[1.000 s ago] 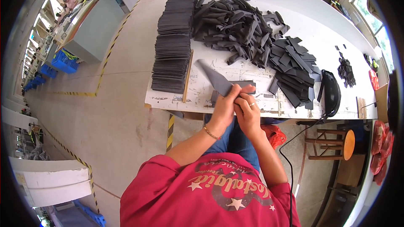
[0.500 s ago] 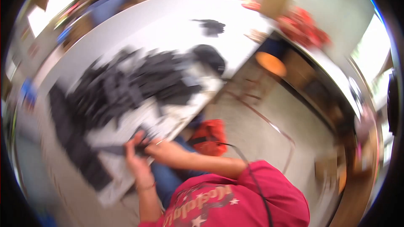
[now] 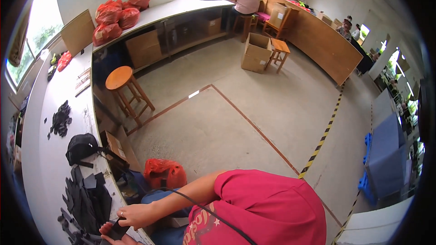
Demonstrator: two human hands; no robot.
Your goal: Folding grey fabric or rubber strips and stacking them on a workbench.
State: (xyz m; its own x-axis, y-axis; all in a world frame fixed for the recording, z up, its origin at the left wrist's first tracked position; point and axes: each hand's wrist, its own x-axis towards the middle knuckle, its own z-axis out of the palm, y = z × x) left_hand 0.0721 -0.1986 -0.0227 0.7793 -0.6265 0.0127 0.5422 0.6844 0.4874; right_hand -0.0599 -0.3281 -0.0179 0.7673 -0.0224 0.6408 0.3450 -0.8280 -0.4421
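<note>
**Inspector:** You are sitting in a large workshop with a bare concrete floor (image 3: 236, 122) marked by tape lines; a long white worktable (image 3: 38, 154) is running along your left, a round wooden stool (image 3: 119, 78) is standing just beside it, and red sacks (image 3: 113, 16) are lying on the far counter. Other people are working well apart from you.

**Operator:** And my hands?

**Inspector:** You are looking away from them, so they are sitting at the picture's lower left edge. Your right hand (image 3: 136, 214) is curling its fingers over the top of a dark flat piece (image 3: 117, 230) at the table edge; your left hand (image 3: 113, 238) is lying under that piece, only partly in view, so I cannot tell whether it is clasping it or merely supporting it. The piece is touching both hands, just beside the loose pile of dark cut strips (image 3: 86, 199). A black bag (image 3: 81, 147) is resting further along.

**Operator:** What would you advise?

**Inspector:** In my judgement you are handling the piece blind. Keep your eyes on it, hold it flat over the table, and keep it clear of the pile so nothing is dragged off the edge.
</note>
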